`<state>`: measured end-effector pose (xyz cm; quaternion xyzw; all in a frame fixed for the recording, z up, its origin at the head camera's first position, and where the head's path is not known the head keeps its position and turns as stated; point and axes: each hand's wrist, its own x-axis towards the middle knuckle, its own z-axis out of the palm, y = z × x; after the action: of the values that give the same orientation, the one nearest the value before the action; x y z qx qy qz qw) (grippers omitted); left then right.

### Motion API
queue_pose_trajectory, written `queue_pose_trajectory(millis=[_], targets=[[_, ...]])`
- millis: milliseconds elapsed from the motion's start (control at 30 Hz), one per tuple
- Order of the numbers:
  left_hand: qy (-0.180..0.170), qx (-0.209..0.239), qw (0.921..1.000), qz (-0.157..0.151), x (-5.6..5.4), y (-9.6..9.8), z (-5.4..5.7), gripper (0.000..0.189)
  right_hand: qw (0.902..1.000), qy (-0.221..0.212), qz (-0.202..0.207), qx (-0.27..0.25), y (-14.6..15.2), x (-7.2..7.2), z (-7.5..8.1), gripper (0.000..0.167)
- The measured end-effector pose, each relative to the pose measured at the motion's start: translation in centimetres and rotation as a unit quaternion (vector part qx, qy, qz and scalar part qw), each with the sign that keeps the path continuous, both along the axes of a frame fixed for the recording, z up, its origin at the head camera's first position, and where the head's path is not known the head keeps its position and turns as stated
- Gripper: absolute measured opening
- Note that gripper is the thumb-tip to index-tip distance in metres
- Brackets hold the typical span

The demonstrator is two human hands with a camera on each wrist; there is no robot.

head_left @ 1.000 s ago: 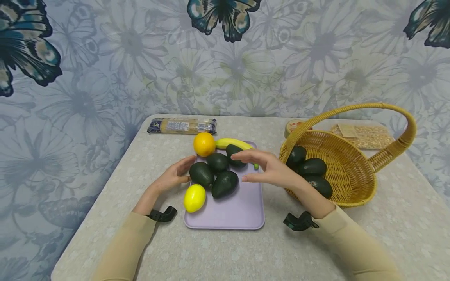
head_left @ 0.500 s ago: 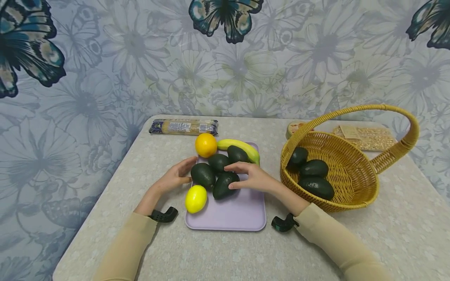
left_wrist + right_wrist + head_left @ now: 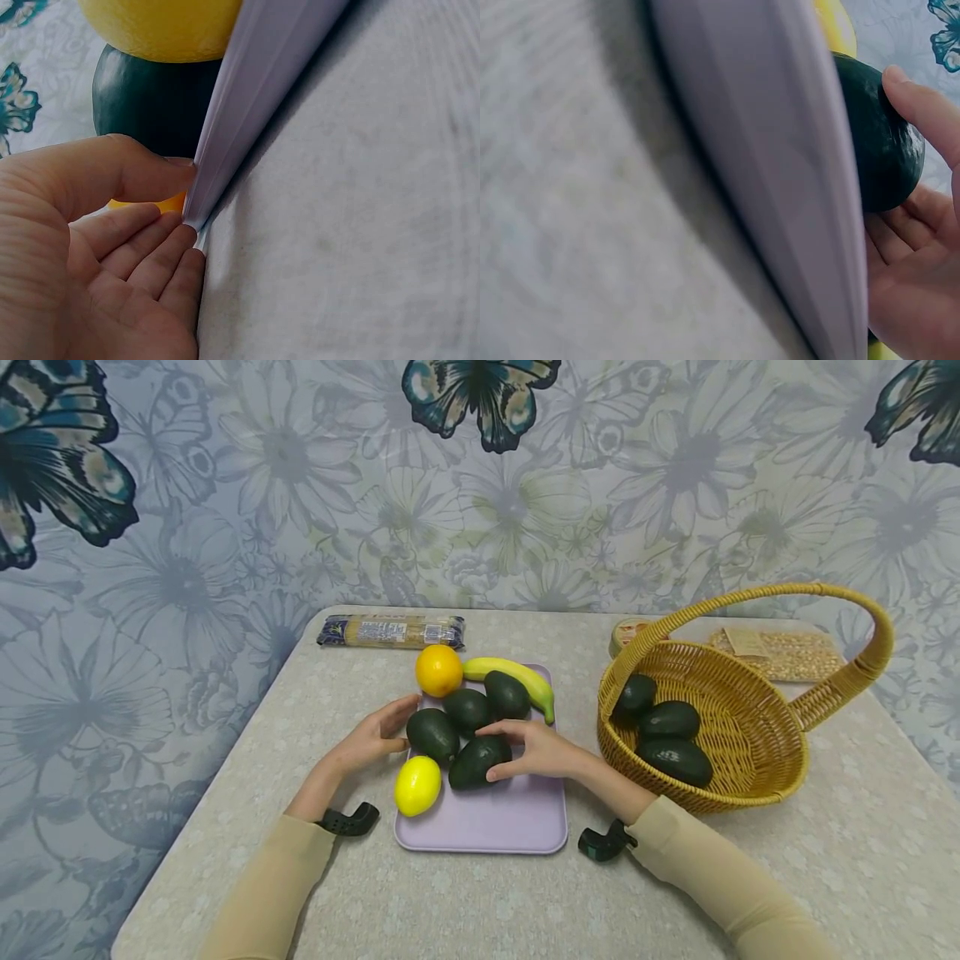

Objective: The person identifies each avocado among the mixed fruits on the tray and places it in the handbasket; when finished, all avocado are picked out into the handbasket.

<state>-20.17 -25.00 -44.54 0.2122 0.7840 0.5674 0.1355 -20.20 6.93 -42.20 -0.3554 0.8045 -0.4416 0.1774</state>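
Right hand: thumb and fingers curved round one glossy, dark-green, egg-shaped avocado (front right of four), on a rectangular lilac tray. Left hand: at the tray's left rim, fingers side by side, thumb apart.

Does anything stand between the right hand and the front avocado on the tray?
Nothing visible does. The right hand has its thumb and fingers at the front avocado from the right; the yellow fruit and neighbouring avocado lie to its left.
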Motion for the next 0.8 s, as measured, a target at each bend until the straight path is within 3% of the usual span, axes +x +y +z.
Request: queue_pose_trajectory(millis=[400, 467, 567, 800], targets=[[-0.006, 0.0, 1.0, 0.004, 0.0, 0.0, 0.2, 0.071, 0.9994, -0.029, 0.012, -0.013, -0.2, 0.0, -0.2, 0.064], [-0.004, 0.0, 1.0, 0.001, -0.1, -0.1, 0.1, 0.071, 0.9994, -0.031, 0.016, -0.008, -0.2, 0.6, 0.8, 0.063], [-0.002, 0.002, 1.0, -0.001, -0.2, -0.1, 0.0, 0.071, 0.9992, -0.035, 0.017, 0.0, -0.2, 0.7, 0.9, 0.062], [-0.002, 0.001, 1.0, -0.002, -0.2, -0.1, 0.0, 0.071, 0.9991, -0.036, 0.02, -0.007, -0.2, 0.3, -0.1, 0.064]])
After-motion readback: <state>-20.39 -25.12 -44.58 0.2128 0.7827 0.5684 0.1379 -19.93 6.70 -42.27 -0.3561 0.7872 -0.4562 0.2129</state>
